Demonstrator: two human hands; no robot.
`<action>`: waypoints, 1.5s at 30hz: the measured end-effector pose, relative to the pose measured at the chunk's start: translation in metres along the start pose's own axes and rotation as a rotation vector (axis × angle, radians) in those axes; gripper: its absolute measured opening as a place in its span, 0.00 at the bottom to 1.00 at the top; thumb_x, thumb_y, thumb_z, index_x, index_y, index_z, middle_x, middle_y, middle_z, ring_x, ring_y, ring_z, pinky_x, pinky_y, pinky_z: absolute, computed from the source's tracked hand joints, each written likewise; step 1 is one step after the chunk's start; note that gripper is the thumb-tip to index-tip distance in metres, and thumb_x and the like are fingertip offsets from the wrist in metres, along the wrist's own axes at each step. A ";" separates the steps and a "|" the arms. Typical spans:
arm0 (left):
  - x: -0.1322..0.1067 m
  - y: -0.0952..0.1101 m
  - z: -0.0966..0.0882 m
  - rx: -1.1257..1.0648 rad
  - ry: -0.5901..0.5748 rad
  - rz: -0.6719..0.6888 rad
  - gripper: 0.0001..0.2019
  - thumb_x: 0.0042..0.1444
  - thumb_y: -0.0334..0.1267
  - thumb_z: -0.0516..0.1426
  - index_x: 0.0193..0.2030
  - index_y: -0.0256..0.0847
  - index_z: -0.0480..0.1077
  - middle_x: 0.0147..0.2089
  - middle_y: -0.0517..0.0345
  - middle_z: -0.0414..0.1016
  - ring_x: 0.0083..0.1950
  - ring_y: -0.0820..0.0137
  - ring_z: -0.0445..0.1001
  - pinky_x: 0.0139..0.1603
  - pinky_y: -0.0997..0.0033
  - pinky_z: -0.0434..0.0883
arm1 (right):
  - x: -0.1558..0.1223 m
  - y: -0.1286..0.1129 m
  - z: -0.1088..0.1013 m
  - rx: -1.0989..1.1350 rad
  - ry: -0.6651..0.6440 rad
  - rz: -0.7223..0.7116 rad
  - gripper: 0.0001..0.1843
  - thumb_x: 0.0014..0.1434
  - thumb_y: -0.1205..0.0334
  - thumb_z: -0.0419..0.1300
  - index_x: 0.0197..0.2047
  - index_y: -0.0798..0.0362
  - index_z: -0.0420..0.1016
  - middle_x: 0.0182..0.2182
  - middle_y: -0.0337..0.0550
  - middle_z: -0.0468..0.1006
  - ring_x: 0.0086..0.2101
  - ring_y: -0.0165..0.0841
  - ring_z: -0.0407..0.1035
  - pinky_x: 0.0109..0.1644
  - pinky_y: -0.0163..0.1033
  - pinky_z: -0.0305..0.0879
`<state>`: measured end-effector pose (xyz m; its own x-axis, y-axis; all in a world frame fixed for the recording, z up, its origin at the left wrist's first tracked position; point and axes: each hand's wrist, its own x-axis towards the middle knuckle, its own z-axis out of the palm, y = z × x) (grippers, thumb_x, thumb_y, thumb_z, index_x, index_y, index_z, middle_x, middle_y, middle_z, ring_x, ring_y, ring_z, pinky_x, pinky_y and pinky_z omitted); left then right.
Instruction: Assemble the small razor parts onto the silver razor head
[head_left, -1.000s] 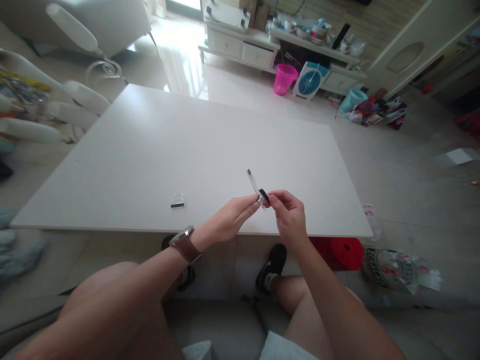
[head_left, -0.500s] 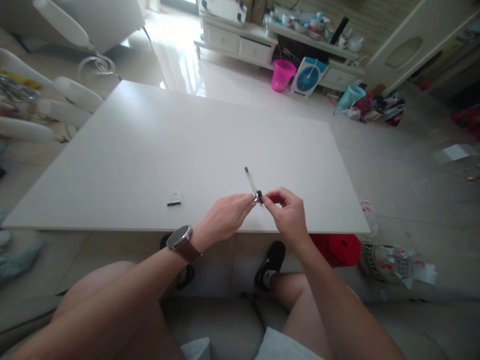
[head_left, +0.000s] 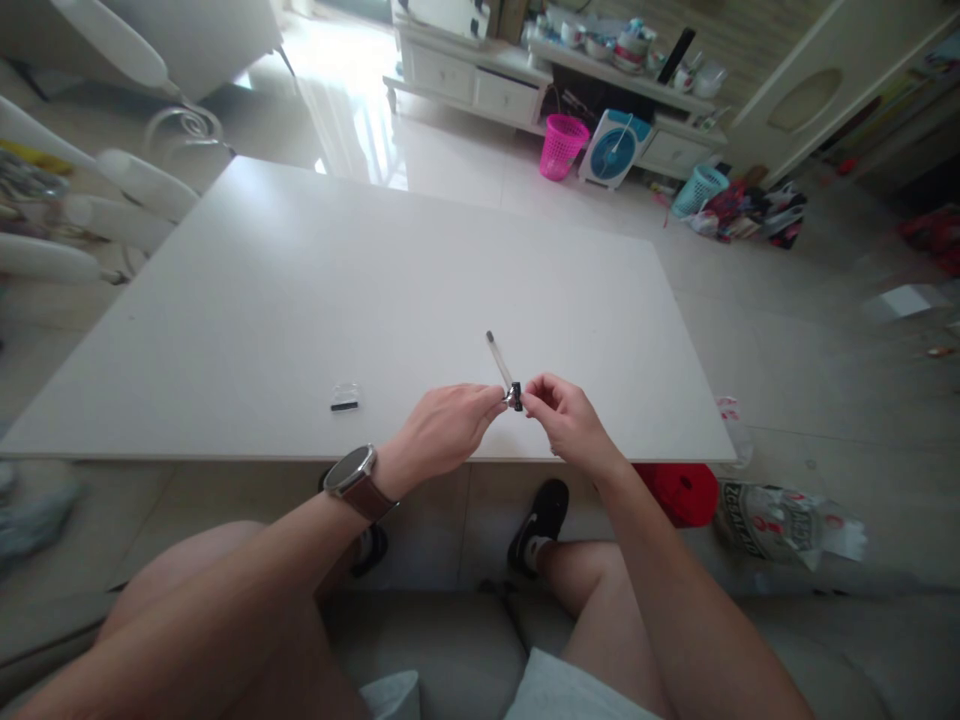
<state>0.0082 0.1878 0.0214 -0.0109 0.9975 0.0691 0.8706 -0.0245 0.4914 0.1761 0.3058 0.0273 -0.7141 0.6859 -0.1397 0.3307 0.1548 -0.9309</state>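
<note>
The left hand (head_left: 450,425), fingers straight and pressed together, grips the silvery neck of a small razor-like tool (head_left: 517,396) at the fingertips; its thumb is hidden. The right hand (head_left: 574,420) comes in from the other side, thumb and index finger nearly meeting right beside the tool's black head. Whether they pinch the head or only sit against it, I cannot tell.

The tool is near the front edge of a white table (head_left: 375,290). Its slim, pale stem (head_left: 499,358) slants away from the person and ends in a dark tip; whether that tip touches the tabletop is unclear.

The likeliest trouble is a slip. The left hold looks shallow, so a push or twist from the right fingers could swing the long stem round or spring the head loose. With the table's edge so near, a small part could drop to the floor by the black shoe (head_left: 544,520). If the head carries a blade, which is too small to make out, the fingertips crowding it could be nicked.

Farther left on the table, well apart from the hands, lies a small clear plastic piece with a black strip (head_left: 345,406). The left forearm, wearing a brown-strapped wristwatch (head_left: 351,470), could knock it if swept forward.
</note>
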 end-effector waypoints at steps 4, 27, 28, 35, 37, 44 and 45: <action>0.000 -0.001 -0.002 -0.009 -0.014 -0.006 0.19 0.77 0.45 0.42 0.43 0.44 0.70 0.37 0.57 0.79 0.36 0.64 0.75 0.34 0.64 0.55 | -0.003 -0.003 0.001 -0.044 -0.021 -0.009 0.12 0.65 0.52 0.59 0.34 0.51 0.70 0.29 0.36 0.71 0.31 0.32 0.65 0.35 0.39 0.60; -0.002 -0.006 -0.023 -0.907 -0.129 -0.008 0.18 0.74 0.49 0.47 0.34 0.41 0.62 0.34 0.61 0.64 0.38 0.69 0.62 0.43 0.70 0.62 | 0.001 0.009 -0.001 0.444 0.012 -0.043 0.12 0.59 0.55 0.68 0.33 0.50 0.71 0.31 0.38 0.81 0.32 0.32 0.76 0.45 0.43 0.73; -0.002 -0.006 -0.022 -0.906 -0.128 -0.018 0.19 0.73 0.50 0.47 0.34 0.41 0.63 0.34 0.61 0.65 0.38 0.69 0.63 0.43 0.69 0.62 | 0.001 0.009 -0.001 0.455 0.010 -0.039 0.12 0.59 0.55 0.69 0.33 0.50 0.71 0.31 0.38 0.81 0.32 0.32 0.76 0.44 0.42 0.74; 0.000 -0.006 -0.016 -0.936 -0.146 -0.025 0.20 0.73 0.53 0.48 0.36 0.41 0.66 0.34 0.60 0.67 0.40 0.68 0.66 0.43 0.69 0.63 | 0.000 0.007 0.002 0.469 0.020 -0.037 0.12 0.58 0.56 0.70 0.32 0.50 0.73 0.29 0.37 0.81 0.30 0.31 0.75 0.41 0.40 0.73; 0.000 -0.006 -0.015 -0.942 -0.153 -0.033 0.20 0.72 0.53 0.48 0.34 0.41 0.63 0.34 0.60 0.66 0.39 0.68 0.65 0.43 0.69 0.64 | 0.001 0.007 0.002 0.452 0.049 -0.016 0.12 0.57 0.55 0.70 0.31 0.50 0.72 0.28 0.37 0.81 0.29 0.31 0.75 0.40 0.41 0.73; 0.000 -0.005 -0.015 -0.979 -0.150 -0.039 0.15 0.69 0.44 0.48 0.31 0.42 0.60 0.31 0.61 0.59 0.34 0.69 0.58 0.40 0.67 0.62 | 0.003 0.009 0.003 0.430 0.130 0.055 0.14 0.54 0.54 0.70 0.30 0.51 0.71 0.26 0.37 0.81 0.27 0.31 0.75 0.38 0.40 0.72; 0.000 -0.005 -0.015 -0.988 -0.149 -0.039 0.14 0.68 0.42 0.48 0.31 0.42 0.60 0.30 0.61 0.59 0.34 0.69 0.57 0.40 0.67 0.62 | 0.004 0.010 0.003 0.430 0.132 0.054 0.13 0.54 0.55 0.70 0.30 0.51 0.71 0.27 0.37 0.81 0.27 0.31 0.75 0.38 0.39 0.72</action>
<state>-0.0035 0.1873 0.0316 0.0902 0.9952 -0.0387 0.0705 0.0324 0.9970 0.1750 0.3077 0.0170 -0.6093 0.7738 -0.1733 0.0592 -0.1736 -0.9830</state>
